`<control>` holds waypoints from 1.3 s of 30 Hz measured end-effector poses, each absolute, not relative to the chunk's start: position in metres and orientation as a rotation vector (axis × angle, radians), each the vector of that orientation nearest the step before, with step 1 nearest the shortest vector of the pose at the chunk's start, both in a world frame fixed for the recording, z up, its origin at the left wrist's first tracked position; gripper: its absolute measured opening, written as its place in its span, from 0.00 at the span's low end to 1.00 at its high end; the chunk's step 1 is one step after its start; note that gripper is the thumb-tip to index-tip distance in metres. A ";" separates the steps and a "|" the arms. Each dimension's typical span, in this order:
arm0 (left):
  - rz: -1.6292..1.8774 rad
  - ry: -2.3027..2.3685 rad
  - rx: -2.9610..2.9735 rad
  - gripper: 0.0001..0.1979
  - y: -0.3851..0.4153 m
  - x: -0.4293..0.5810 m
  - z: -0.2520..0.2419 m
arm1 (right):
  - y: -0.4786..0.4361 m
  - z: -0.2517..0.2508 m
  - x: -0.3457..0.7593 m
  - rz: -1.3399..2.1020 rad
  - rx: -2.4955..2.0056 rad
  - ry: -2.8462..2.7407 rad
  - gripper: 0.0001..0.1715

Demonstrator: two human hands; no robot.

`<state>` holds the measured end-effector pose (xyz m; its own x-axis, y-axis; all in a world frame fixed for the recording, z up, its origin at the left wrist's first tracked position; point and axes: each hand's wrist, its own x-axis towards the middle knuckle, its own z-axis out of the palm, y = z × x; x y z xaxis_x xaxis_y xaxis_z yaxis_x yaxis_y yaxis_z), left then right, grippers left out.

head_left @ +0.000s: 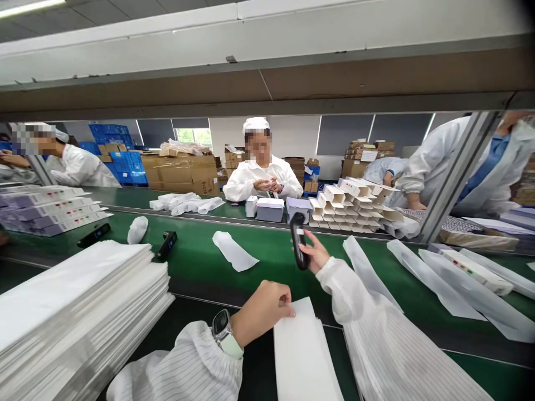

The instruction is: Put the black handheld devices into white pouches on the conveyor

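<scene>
My left hand (264,309), with a watch at the wrist, is closed in a pinch on the top left corner of a flat white pouch (305,356) in a small stack before me. Above and beyond that stack, my right hand (316,252) grips a black oblong handheld device (298,240), held upright over the green belt. A white translucent sleeve (234,250) lies on the belt to the left of the device. Just past my right forearm is another long white sleeve (368,270).
At left stands a tall stack of white pouches (75,301). Two similar black devices (94,235) (168,245) lie behind it. Open white boxes (346,206) are piled at far right. A metal post (455,178) rises there. Across the belt a co-worker (263,178) sits.
</scene>
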<state>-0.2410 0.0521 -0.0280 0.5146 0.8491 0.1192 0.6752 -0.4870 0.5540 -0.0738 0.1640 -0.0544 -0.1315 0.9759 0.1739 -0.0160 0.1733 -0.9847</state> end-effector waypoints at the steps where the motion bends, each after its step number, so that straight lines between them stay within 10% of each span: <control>1: 0.570 1.254 2.407 0.06 0.051 -0.241 -0.027 | 0.156 -0.045 -0.068 1.271 -0.893 -1.299 0.42; 10: 0.558 1.270 2.716 0.06 0.049 -0.237 -0.035 | 0.094 -0.011 -0.070 1.425 -0.853 -1.342 0.56; 23: 0.819 1.211 2.155 0.11 0.046 -0.236 -0.013 | 0.099 -0.019 -0.076 1.448 -0.936 -1.394 0.21; 39: 0.974 0.998 1.648 0.11 0.042 -0.240 0.006 | 0.091 -0.020 -0.083 1.507 -0.880 -1.602 0.25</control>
